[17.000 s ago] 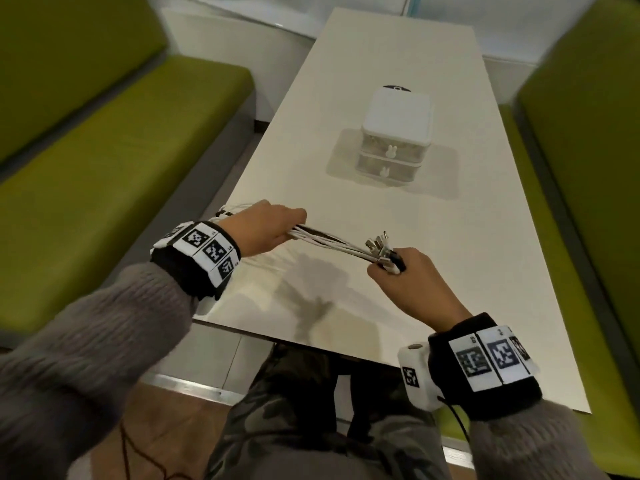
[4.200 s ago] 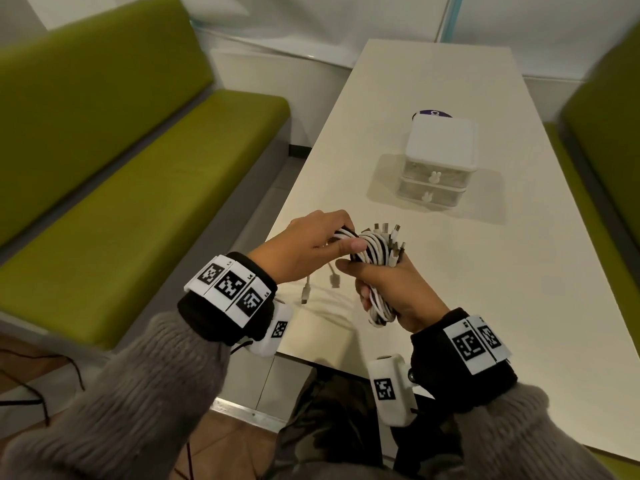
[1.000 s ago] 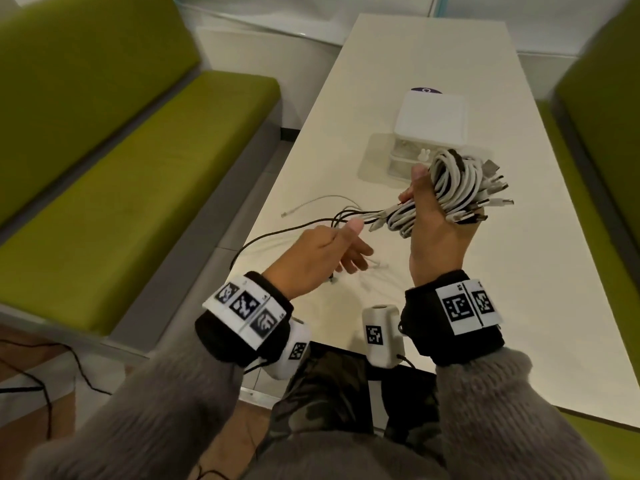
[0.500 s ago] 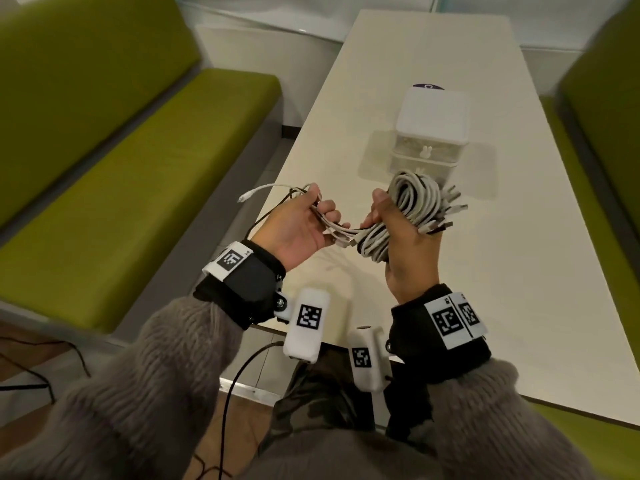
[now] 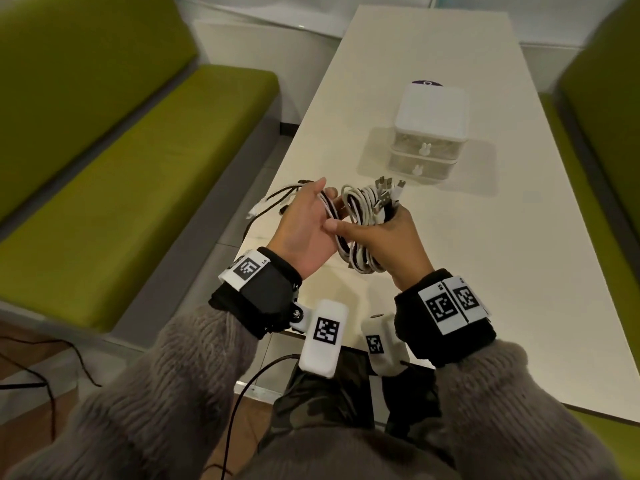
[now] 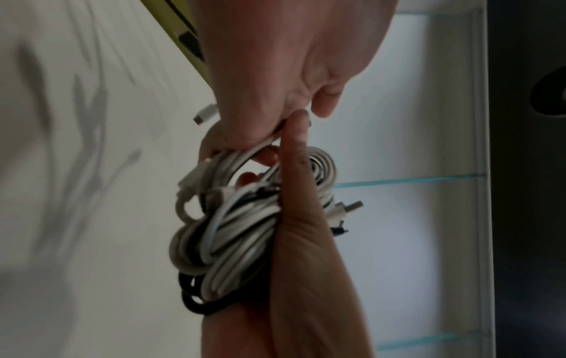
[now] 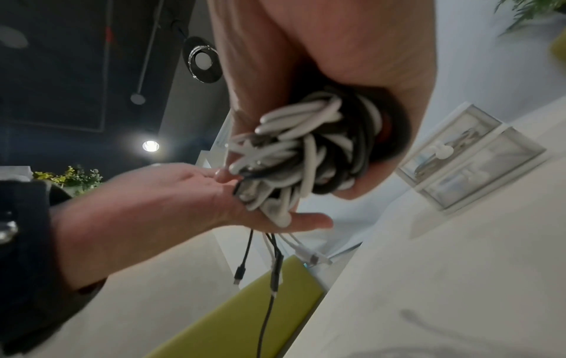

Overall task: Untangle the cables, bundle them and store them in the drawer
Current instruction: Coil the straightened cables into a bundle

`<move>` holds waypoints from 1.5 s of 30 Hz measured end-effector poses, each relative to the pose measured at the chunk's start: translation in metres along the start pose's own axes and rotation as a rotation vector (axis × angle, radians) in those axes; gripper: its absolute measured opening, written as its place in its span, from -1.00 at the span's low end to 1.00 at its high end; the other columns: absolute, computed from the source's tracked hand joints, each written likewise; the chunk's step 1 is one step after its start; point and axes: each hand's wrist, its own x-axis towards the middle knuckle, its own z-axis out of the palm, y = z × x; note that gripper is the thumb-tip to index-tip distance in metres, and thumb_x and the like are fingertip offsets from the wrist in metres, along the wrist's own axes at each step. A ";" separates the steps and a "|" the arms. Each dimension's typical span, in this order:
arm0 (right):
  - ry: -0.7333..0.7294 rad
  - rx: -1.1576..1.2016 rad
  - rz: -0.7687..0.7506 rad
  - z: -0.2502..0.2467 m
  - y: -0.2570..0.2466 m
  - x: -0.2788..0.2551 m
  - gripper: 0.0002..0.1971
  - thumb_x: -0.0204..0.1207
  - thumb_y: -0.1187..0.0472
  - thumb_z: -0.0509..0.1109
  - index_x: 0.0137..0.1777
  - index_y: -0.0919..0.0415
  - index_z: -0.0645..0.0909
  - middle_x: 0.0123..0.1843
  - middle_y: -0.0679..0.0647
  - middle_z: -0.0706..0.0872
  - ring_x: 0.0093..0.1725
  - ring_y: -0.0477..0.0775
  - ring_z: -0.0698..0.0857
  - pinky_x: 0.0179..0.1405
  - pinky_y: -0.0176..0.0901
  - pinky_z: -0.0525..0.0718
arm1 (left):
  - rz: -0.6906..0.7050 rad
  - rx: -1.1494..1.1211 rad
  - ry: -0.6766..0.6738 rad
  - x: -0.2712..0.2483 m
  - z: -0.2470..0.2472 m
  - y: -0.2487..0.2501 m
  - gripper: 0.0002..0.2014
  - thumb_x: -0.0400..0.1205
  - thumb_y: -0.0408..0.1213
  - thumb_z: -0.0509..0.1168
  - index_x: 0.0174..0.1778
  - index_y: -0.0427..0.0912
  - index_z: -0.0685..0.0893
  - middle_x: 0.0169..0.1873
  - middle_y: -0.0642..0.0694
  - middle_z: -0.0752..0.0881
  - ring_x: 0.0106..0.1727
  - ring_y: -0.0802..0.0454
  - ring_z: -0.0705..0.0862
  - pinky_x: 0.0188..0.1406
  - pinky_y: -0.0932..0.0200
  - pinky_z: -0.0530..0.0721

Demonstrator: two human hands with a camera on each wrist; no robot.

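Observation:
My right hand (image 5: 389, 237) grips a coil of white and black cables (image 5: 362, 216), its USB plugs (image 5: 388, 188) sticking up toward the drawer unit. My left hand (image 5: 313, 220) is just left of the coil, palm toward me, fingers curled over the strands leading into it. Loose cable ends (image 5: 273, 199) trail off its far side over the table edge. In the left wrist view the coil (image 6: 233, 232) lies against my right thumb (image 6: 294, 150). In the right wrist view the coil (image 7: 306, 150) touches my left palm (image 7: 171, 193), with loose ends (image 7: 275, 266) hanging below.
A small white two-drawer unit (image 5: 429, 112) stands mid-table beyond my hands, both drawers closed; it also shows as the drawer unit (image 7: 459, 159). The long white table (image 5: 485, 271) runs away from me. Green benches (image 5: 138, 168) flank it on both sides.
Over the last second my right hand has lowered the coil and turned its plugs upward. My left hand has closed in beside it, and the free cable length is shorter than before.

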 end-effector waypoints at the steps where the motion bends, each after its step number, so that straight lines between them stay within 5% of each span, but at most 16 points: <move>1: -0.001 -0.013 0.009 0.001 0.000 0.000 -0.37 -0.03 -0.14 0.72 0.07 0.05 0.73 -0.04 -0.06 0.84 0.03 -0.05 0.80 0.21 0.11 0.70 | -0.003 0.017 -0.031 -0.001 0.002 -0.001 -0.68 0.69 -0.03 0.03 -0.14 -0.20 0.50 -0.13 -0.20 0.67 -0.05 -0.08 0.67 0.14 -0.10 0.63; 4: -0.019 -0.044 0.003 0.001 0.001 -0.002 -0.35 -0.03 -0.17 0.72 0.08 0.07 0.71 -0.03 -0.04 0.84 0.04 -0.04 0.79 0.20 0.12 0.70 | -0.026 -0.013 -0.075 -0.003 0.003 -0.002 -0.67 0.69 0.03 0.04 0.01 -0.16 0.54 0.01 -0.23 0.71 0.03 -0.11 0.71 0.19 -0.06 0.62; 7: -0.067 -0.021 0.015 -0.002 -0.002 -0.001 -0.49 0.14 0.04 0.73 0.09 0.12 0.72 -0.03 0.01 0.84 0.02 -0.03 0.80 0.20 0.11 0.71 | -0.071 -0.018 -0.118 -0.006 0.003 -0.001 -0.61 0.70 0.11 -0.04 0.20 -0.10 0.45 0.07 -0.17 0.74 0.05 -0.07 0.74 0.11 0.07 0.69; 12: -0.133 -0.001 0.021 -0.004 -0.008 -0.001 -0.64 0.26 0.26 0.68 0.06 0.19 0.72 -0.05 0.12 0.84 -0.02 0.00 0.81 0.08 -0.11 0.75 | -0.102 0.049 -0.142 -0.008 0.003 0.001 -0.49 0.73 0.09 -0.09 0.54 -0.06 0.32 0.36 -0.19 0.57 0.29 -0.12 0.61 0.34 -0.01 0.51; 15: -0.164 -0.015 0.008 -0.006 -0.011 -0.001 -0.67 0.28 0.32 0.66 0.05 0.22 0.72 -0.07 0.10 0.83 -0.07 -0.05 0.81 -0.04 -0.25 0.73 | -0.119 0.064 -0.157 -0.005 -0.001 0.001 -0.49 0.73 0.07 -0.10 0.56 -0.05 0.31 0.44 -0.18 0.50 0.33 -0.11 0.56 0.41 -0.01 0.45; 20: -0.094 -0.074 -0.035 -0.007 -0.010 0.000 -0.74 0.29 0.39 0.62 -0.04 0.18 0.75 -0.10 0.13 0.83 -0.07 0.06 0.80 0.04 -0.06 0.73 | -0.136 0.149 -0.205 -0.005 -0.001 0.003 -0.51 0.73 0.08 -0.09 0.53 0.00 0.37 0.32 -0.09 0.60 0.18 -0.03 0.66 0.11 -0.04 0.68; 24: 0.017 -0.036 -0.041 -0.010 -0.007 0.001 -0.80 0.25 0.36 0.52 -0.23 0.02 0.72 -0.37 -0.09 0.75 -0.32 -0.08 0.70 -0.16 -0.12 0.66 | -0.131 0.313 -0.093 0.001 -0.006 0.005 -0.43 0.67 0.16 0.06 0.54 -0.07 0.37 0.54 -0.10 0.35 0.53 -0.07 0.33 0.29 -0.19 0.51; 28: 0.120 -0.060 -0.008 -0.024 -0.003 0.007 -0.91 0.18 0.22 0.50 -0.35 0.08 0.64 -0.47 -0.11 0.65 -0.37 -0.01 0.62 -0.17 -0.02 0.62 | -0.180 0.627 -0.064 -0.009 -0.017 0.019 -0.40 0.67 0.18 0.04 0.33 -0.29 0.54 0.18 -0.10 0.59 0.27 0.02 0.55 0.34 0.06 0.45; 30: 0.127 -0.073 0.011 -0.032 0.000 0.009 -0.87 0.28 0.29 0.58 -0.21 0.17 0.69 -0.35 -0.03 0.72 -0.28 0.01 0.69 -0.06 0.02 0.67 | -0.041 0.887 -0.022 -0.022 -0.021 0.029 -0.55 0.70 0.04 0.09 0.12 -0.26 0.70 0.05 -0.07 0.77 0.09 0.02 0.72 0.17 0.12 0.63; 32: 0.110 -0.085 0.040 -0.037 0.003 0.009 -0.77 0.28 0.23 0.63 -0.08 0.18 0.72 -0.22 0.00 0.79 -0.14 0.05 0.77 0.08 0.07 0.72 | 0.345 1.033 0.073 -0.026 -0.024 0.036 -0.76 0.67 -0.09 0.22 -0.10 -0.11 0.75 -0.13 0.04 0.80 -0.13 0.13 0.74 -0.09 0.20 0.65; 34: 0.086 -0.109 0.050 -0.035 0.003 0.009 -0.75 0.23 0.20 0.63 -0.09 0.15 0.73 -0.21 0.02 0.80 -0.10 0.10 0.78 0.14 0.19 0.72 | 0.734 1.199 0.114 -0.022 -0.028 0.042 -0.84 0.61 -0.06 0.25 0.05 0.06 0.65 0.05 0.14 0.70 0.05 0.21 0.65 0.04 0.28 0.57; 35: 0.072 -0.124 0.044 -0.032 0.001 0.008 -0.76 0.20 0.18 0.61 -0.13 0.13 0.73 -0.23 0.03 0.79 -0.11 0.12 0.77 0.14 0.24 0.71 | 0.825 1.346 0.068 -0.017 -0.028 0.043 -0.69 0.60 -0.02 0.24 0.25 0.05 0.56 0.23 0.13 0.59 0.26 0.21 0.54 0.24 0.28 0.48; 37: 0.047 -0.142 0.021 -0.023 -0.003 0.006 -0.73 0.13 0.11 0.56 -0.14 0.11 0.73 -0.22 0.06 0.80 -0.09 0.14 0.77 0.13 0.24 0.70 | 0.710 1.626 -0.124 -0.003 -0.026 0.035 -0.47 0.66 -0.02 0.20 0.52 -0.11 0.33 0.45 0.10 0.37 0.53 0.17 0.23 0.50 0.27 0.17; 39: 0.038 -0.140 -0.003 -0.019 -0.008 0.003 -0.63 0.09 0.04 0.54 -0.07 0.09 0.73 -0.17 0.04 0.82 -0.07 0.12 0.78 0.10 0.17 0.71 | 0.509 1.704 -0.228 0.007 -0.022 0.024 -0.57 0.71 -0.13 0.14 0.49 -0.17 0.37 0.40 0.08 0.48 0.50 0.10 0.33 0.49 0.14 0.23; 42: 0.101 -0.027 -0.046 -0.029 -0.013 0.002 -0.67 0.28 0.26 0.60 0.05 0.28 0.70 -0.19 0.01 0.77 -0.20 -0.09 0.74 -0.09 -0.16 0.67 | 0.387 1.463 -0.178 0.010 -0.027 0.021 -0.78 0.75 -0.17 0.05 0.04 -0.14 0.58 -0.17 0.14 0.64 -0.14 0.08 0.61 -0.03 0.13 0.53; 45: 0.139 0.066 -0.098 -0.041 -0.021 0.002 -0.79 0.37 0.42 0.56 -0.02 0.27 0.69 -0.26 -0.05 0.74 -0.30 -0.21 0.70 -0.22 -0.37 0.62 | 0.280 1.269 -0.204 0.004 -0.032 0.020 -0.70 0.76 -0.12 -0.04 -0.20 -0.11 0.47 -0.35 0.10 0.56 -0.13 0.11 0.72 -0.20 0.13 0.49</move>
